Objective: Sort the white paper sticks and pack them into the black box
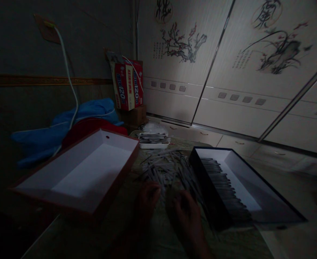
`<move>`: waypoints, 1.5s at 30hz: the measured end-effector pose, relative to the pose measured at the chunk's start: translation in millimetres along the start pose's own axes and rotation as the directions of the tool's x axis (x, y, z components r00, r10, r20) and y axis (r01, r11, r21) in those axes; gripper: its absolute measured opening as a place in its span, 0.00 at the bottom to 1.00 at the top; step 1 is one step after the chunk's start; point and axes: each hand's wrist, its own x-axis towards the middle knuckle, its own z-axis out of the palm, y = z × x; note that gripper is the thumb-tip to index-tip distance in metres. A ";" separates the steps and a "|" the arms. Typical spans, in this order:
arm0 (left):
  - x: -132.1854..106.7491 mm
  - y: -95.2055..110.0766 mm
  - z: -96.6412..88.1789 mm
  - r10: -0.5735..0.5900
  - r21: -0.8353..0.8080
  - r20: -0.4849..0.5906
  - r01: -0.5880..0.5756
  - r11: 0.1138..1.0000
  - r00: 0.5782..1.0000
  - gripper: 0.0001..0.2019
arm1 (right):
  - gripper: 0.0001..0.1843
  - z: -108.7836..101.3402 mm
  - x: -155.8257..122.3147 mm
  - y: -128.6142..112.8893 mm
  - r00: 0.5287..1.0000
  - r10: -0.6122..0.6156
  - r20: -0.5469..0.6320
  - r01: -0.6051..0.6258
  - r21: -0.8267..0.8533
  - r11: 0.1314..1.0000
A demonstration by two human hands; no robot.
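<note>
Two hands [187, 219], half-curled over one pale stick heap [166, 169], grip too dark to tell, beside one black box [215, 190]

The sticks [164, 169] in front of me are a pale grey and white jumble. On my left, a red box [115, 176] shows a white inside; on my right, a black box [209, 194] does too. Further off I see a blue cloth [40, 136], a red-and-white carton [126, 86], and cream doors [180, 46] painted with dark ink branches and red blossoms.

One head-worn view — high, close, facing forward and down over the hands [187, 219]
</note>
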 end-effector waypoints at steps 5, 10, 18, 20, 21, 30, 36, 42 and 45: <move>-0.8 6.7 -1.4 -0.012 -0.002 -0.027 0.012 1.000 1.000 0.05 | 0.10 1.8 -20.1 -10.6 0.995 0.073 0.066 -0.077 0.057 0.995; -2.2 7.1 -2.6 0.057 0.089 -0.013 -0.056 0.994 0.998 0.03 | 0.08 7.5 -20.8 -12.0 0.999 0.023 0.046 -0.025 0.043 0.999; -4.9 4.3 0.0 0.076 0.135 -0.008 -0.074 0.988 0.997 0.02 | 0.09 11.9 -21.1 -3.0 0.998 0.053 0.035 -0.055 0.031 0.998; -5.9 5.1 0.7 0.066 0.128 -0.021 -0.063 0.990 0.998 0.03 | 0.10 12.7 -22.4 -0.9 0.995 0.097 0.029 -0.099 0.084 0.992; -6.4 5.2 1.0 0.059 0.119 -0.026 -0.055 0.991 0.998 0.03 | 0.10 13.0 -23.0 -0.3 0.993 0.119 0.023 -0.121 0.118 0.986; -8.4 0.8 3.1 0.064 0.131 -0.043 -0.058 0.990 0.997 0.03 | 0.10 15.2 -24.2 4.2 0.983 0.185 0.022 -0.185 0.225 0.957; -11.9 4.9 4.9 0.100 0.154 -0.050 -0.091 0.984 0.994 0.03 | 0.12 16.0 -25.2 3.9 0.965 0.253 0.064 -0.259 0.329 0.908; -10.8 6.3 4.1 0.098 0.169 -0.062 -0.087 0.982 0.993 0.04 | 0.16 13.9 -21.7 -5.7 0.953 0.300 0.052 -0.299 0.348 0.889; -11.7 6.1 3.7 0.124 0.197 -0.047 -0.112 0.974 0.991 0.03 | 0.15 14.0 -20.8 -7.8 0.950 0.308 0.045 -0.301 0.380 0.875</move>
